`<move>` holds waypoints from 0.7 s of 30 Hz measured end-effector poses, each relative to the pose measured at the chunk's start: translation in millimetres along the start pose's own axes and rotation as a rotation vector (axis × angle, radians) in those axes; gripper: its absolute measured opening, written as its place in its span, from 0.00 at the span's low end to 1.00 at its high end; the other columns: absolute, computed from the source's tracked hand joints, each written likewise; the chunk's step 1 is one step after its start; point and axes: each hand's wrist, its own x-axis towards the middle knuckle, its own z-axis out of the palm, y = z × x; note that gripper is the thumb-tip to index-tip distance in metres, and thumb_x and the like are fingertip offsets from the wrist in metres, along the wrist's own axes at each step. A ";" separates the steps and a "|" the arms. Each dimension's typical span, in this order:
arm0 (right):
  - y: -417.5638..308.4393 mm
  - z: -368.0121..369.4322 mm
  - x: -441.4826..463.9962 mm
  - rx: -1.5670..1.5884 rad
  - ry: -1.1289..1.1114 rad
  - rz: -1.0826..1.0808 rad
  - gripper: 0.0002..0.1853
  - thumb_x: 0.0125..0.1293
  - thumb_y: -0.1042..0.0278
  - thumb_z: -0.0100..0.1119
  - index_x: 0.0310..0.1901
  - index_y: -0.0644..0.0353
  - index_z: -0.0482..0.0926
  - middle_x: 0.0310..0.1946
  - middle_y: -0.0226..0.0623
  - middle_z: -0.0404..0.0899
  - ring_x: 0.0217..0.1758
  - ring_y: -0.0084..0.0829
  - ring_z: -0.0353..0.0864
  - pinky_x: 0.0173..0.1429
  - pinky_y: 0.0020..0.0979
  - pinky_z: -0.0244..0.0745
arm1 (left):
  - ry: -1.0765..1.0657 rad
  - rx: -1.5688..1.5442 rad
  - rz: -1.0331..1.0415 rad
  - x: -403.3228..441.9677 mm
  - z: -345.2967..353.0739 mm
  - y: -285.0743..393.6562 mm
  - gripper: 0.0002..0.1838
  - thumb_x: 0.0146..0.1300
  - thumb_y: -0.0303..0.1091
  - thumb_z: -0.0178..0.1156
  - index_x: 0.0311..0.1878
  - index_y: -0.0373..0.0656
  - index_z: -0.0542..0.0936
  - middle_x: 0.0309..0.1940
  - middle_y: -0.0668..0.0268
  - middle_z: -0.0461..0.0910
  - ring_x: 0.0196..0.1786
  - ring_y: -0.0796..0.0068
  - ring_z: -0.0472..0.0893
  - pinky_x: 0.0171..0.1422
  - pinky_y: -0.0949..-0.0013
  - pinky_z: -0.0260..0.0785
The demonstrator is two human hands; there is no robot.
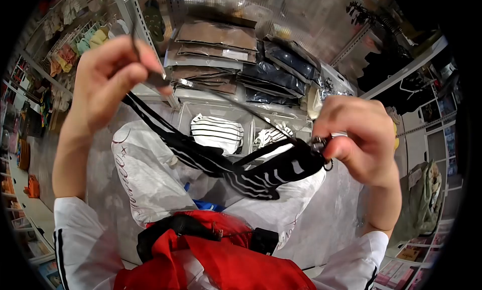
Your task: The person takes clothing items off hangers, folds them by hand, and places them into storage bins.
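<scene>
A black garment with white stripes (261,177) hangs in the air between my two hands, over my lap. My left hand (118,74), raised at the upper left, is closed in a pinch on a thin dark cord with a small dark piece at its end. From there the cord (241,106) runs down to the right. At the right, my right hand (356,139) is closed on the garment's end, where a small metal clip (319,144) and a ring show.
Ahead, bagged brown clothes (216,36) and bagged dark clothes (276,69) lie stacked on a shelf. Below them, a clear bin (246,134) holds striped white cloths (217,134). Racks of small garments (75,43) stand at the left, and a green garment (419,199) hangs at the right.
</scene>
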 end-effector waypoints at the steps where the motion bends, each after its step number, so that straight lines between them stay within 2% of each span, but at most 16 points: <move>1: -2.2 -2.9 4.2 0.087 -0.034 0.132 0.23 0.58 0.49 0.59 0.27 0.67 0.71 0.20 0.34 0.72 0.21 0.25 0.72 0.24 0.26 0.65 | -0.077 0.118 0.022 11.4 -13.9 -5.9 0.16 0.63 0.41 0.54 0.35 0.35 0.73 0.28 0.63 0.77 0.32 0.76 0.79 0.34 0.78 0.70; 2: -4.1 -7.9 9.7 0.231 -0.110 0.266 0.24 0.59 0.48 0.57 0.28 0.67 0.70 0.22 0.32 0.71 0.21 0.23 0.72 0.24 0.24 0.66 | -0.066 0.177 -0.096 22.9 -13.4 2.0 0.16 0.64 0.44 0.52 0.35 0.38 0.74 0.26 0.71 0.75 0.31 0.86 0.77 0.27 0.86 0.60; 3: -6.1 -12.9 15.1 0.362 -0.169 0.412 0.24 0.60 0.47 0.56 0.30 0.66 0.70 0.23 0.31 0.71 0.21 0.20 0.72 0.23 0.21 0.67 | -0.050 0.201 -0.144 36.0 -12.2 2.6 0.17 0.63 0.48 0.52 0.34 0.42 0.73 0.23 0.74 0.72 0.26 0.90 0.72 0.25 0.86 0.54; 4: -1.2 -19.2 22.0 0.382 -0.197 0.398 0.22 0.62 0.49 0.53 0.29 0.65 0.70 0.21 0.30 0.70 0.19 0.19 0.70 0.22 0.20 0.66 | -0.030 0.229 -0.188 49.5 -16.3 1.2 0.18 0.62 0.52 0.52 0.33 0.45 0.72 0.20 0.77 0.69 0.21 0.93 0.67 0.22 0.86 0.47; 6: 3.6 -30.0 36.6 0.401 -0.208 0.398 0.19 0.68 0.56 0.45 0.27 0.63 0.72 0.16 0.28 0.70 0.16 0.16 0.66 0.22 0.19 0.64 | 0.006 0.274 -0.232 75.4 -35.6 -12.2 0.15 0.65 0.49 0.49 0.33 0.48 0.72 0.17 0.80 0.67 0.19 0.96 0.60 0.22 0.86 0.45; 8: 9.3 -35.2 50.7 0.500 -0.089 0.381 0.20 0.70 0.56 0.42 0.28 0.63 0.73 0.13 0.28 0.69 0.14 0.16 0.64 0.21 0.19 0.63 | -0.009 0.299 -0.284 95.8 -41.6 -8.1 0.15 0.66 0.49 0.46 0.33 0.48 0.72 0.16 0.81 0.65 0.18 0.95 0.58 0.23 0.86 0.46; 9: 18.8 -36.8 55.6 0.545 -0.110 0.252 0.19 0.70 0.57 0.41 0.27 0.62 0.72 0.13 0.27 0.68 0.14 0.14 0.63 0.20 0.18 0.61 | 0.050 0.339 -0.298 103.6 -40.9 -9.9 0.17 0.66 0.51 0.46 0.29 0.49 0.72 0.16 0.80 0.65 0.17 0.95 0.58 0.23 0.86 0.46; 11: 18.0 -35.8 64.0 0.436 -0.052 0.251 0.18 0.70 0.59 0.43 0.25 0.61 0.70 0.13 0.23 0.63 0.15 0.14 0.58 0.21 0.17 0.56 | -0.475 -0.062 -0.368 138.1 -94.9 -17.3 0.13 0.66 0.44 0.50 0.41 0.44 0.68 0.30 0.75 0.73 0.28 0.88 0.66 0.32 0.81 0.55; 13: 17.5 -34.1 67.5 0.230 -0.038 0.221 0.17 0.69 0.60 0.46 0.25 0.62 0.69 0.13 0.22 0.61 0.17 0.14 0.57 0.22 0.18 0.55 | 0.003 0.339 -0.239 121.4 -67.6 -40.2 0.21 0.65 0.54 0.46 0.25 0.49 0.71 0.16 0.80 0.65 0.17 0.95 0.58 0.24 0.85 0.48; 14: 13.9 -32.7 68.3 0.114 -0.048 0.207 0.17 0.68 0.60 0.47 0.24 0.62 0.68 0.13 0.22 0.61 0.17 0.14 0.56 0.22 0.18 0.54 | 0.027 0.353 -0.177 120.1 -71.0 -47.6 0.24 0.65 0.56 0.46 0.22 0.48 0.70 0.16 0.80 0.65 0.18 0.94 0.59 0.24 0.85 0.48; 16: 12.9 -31.3 68.1 -0.119 -0.037 0.176 0.17 0.67 0.61 0.48 0.24 0.63 0.68 0.13 0.23 0.61 0.18 0.15 0.56 0.23 0.19 0.54 | 0.045 0.369 -0.060 117.3 -74.6 -62.2 0.24 0.65 0.56 0.46 0.21 0.47 0.69 0.15 0.81 0.63 0.18 0.93 0.58 0.25 0.84 0.49; 18: 18.9 -29.1 65.0 -0.358 0.005 0.141 0.17 0.67 0.62 0.49 0.23 0.64 0.68 0.13 0.24 0.62 0.18 0.15 0.56 0.23 0.20 0.55 | 0.069 0.354 -0.102 112.5 -75.1 -70.9 0.23 0.65 0.56 0.46 0.22 0.48 0.68 0.15 0.81 0.62 0.18 0.93 0.58 0.25 0.84 0.49; 21: 38.8 -27.9 62.5 -0.341 0.312 0.189 0.15 0.68 0.63 0.46 0.25 0.63 0.69 0.16 0.23 0.64 0.19 0.14 0.59 0.25 0.19 0.56 | 0.111 0.306 -0.250 108.0 -48.5 -50.8 0.22 0.65 0.55 0.47 0.24 0.48 0.69 0.15 0.82 0.62 0.18 0.93 0.57 0.24 0.85 0.49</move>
